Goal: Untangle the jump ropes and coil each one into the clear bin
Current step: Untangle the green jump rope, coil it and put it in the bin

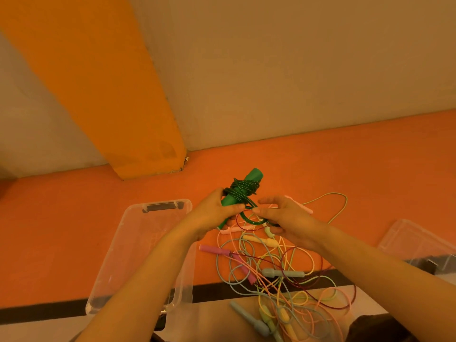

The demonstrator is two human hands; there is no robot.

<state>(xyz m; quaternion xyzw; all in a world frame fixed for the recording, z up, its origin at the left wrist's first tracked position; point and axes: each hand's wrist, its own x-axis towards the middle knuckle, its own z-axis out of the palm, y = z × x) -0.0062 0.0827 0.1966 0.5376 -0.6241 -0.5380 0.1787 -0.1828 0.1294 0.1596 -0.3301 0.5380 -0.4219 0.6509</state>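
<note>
Your left hand (217, 213) grips the green jump rope (243, 191), cord wound round its handles; your right hand (278, 215) pinches its loose loop. Below, pastel ropes (278, 275) tangle on the orange floor (74, 230) beside the clear bin (118, 253), an orange-striped wall (271, 70) beyond.

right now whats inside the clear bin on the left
No rope shows inside the clear bin; the orange floor is visible through its bottom. The left forearm crosses over its near right side, hiding that part. The green rope is in the hands.
</note>
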